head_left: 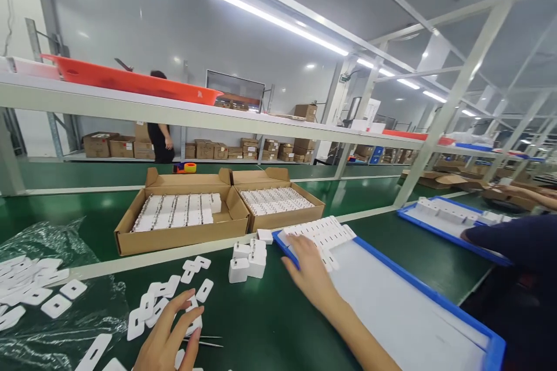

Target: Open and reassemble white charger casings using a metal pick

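- Head view, nearest first: my left hand (167,339) is resting fingers loosely spread on a scatter of white die-cut labels (150,307) on the green bench (261,324), gripping none; tweezers (204,340) are lying just beside it.
- Labels are looking thin, light and floppy; I judge they are best lifted by an edge or with the tweezers.
- My right hand (311,272) is reaching flat, fingers extended, onto the white charger plugs (322,235) in the blue tray (435,295); holding nothing.
- Plugs are looking rigid, smooth, light; I'd be pinching the body sides.
- Loose plugs (248,258) are standing between my hands.
- Farther: two cardboard boxes (183,220) of plugs.
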Demonstrator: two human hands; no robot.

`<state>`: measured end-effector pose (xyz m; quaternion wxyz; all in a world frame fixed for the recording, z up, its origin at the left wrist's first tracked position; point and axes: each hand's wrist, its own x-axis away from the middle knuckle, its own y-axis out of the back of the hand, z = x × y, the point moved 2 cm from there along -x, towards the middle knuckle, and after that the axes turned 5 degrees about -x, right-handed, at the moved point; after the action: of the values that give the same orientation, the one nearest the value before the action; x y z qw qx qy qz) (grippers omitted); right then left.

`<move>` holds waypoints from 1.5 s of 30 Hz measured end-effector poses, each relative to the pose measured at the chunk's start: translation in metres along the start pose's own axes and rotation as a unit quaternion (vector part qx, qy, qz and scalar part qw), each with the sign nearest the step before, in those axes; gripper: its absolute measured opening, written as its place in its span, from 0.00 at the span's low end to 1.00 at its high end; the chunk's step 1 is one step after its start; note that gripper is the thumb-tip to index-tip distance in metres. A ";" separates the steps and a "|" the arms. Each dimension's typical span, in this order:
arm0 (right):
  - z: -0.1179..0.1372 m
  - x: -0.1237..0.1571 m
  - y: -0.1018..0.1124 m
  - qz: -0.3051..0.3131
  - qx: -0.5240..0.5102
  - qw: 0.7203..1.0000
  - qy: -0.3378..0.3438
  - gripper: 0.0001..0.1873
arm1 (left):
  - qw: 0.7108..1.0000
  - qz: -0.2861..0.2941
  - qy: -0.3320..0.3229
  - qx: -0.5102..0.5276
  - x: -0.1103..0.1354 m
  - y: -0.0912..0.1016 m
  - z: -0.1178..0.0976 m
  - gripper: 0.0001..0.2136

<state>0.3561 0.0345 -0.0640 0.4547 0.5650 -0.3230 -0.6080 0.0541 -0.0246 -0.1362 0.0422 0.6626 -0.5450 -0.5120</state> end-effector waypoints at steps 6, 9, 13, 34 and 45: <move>0.102 -0.031 -0.047 0.109 0.051 0.979 0.165 0.34 | 0.994 0.074 0.078 0.031 -0.010 0.004 0.015 0.14; 0.113 -0.044 -0.055 0.118 0.075 0.976 0.166 0.22 | 0.987 0.059 0.147 0.040 -0.012 0.002 0.025 0.16; 0.110 -0.046 -0.053 0.117 0.071 0.982 0.134 0.18 | 0.974 0.068 0.207 0.065 -0.009 -0.007 0.027 0.18; 0.167 -0.003 -0.079 0.353 -0.518 0.771 0.112 0.17 | 0.914 -0.015 0.212 0.346 -0.016 -0.005 0.029 0.23; 0.120 -0.021 -0.106 0.211 -0.330 0.904 0.174 0.10 | 0.943 -0.027 0.182 0.278 -0.021 0.019 0.024 0.20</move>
<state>0.2175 0.0794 -0.1337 0.7814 0.3985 -0.1312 -0.4619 0.0259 -0.0037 -0.1223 -0.0591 0.7441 -0.6309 -0.2116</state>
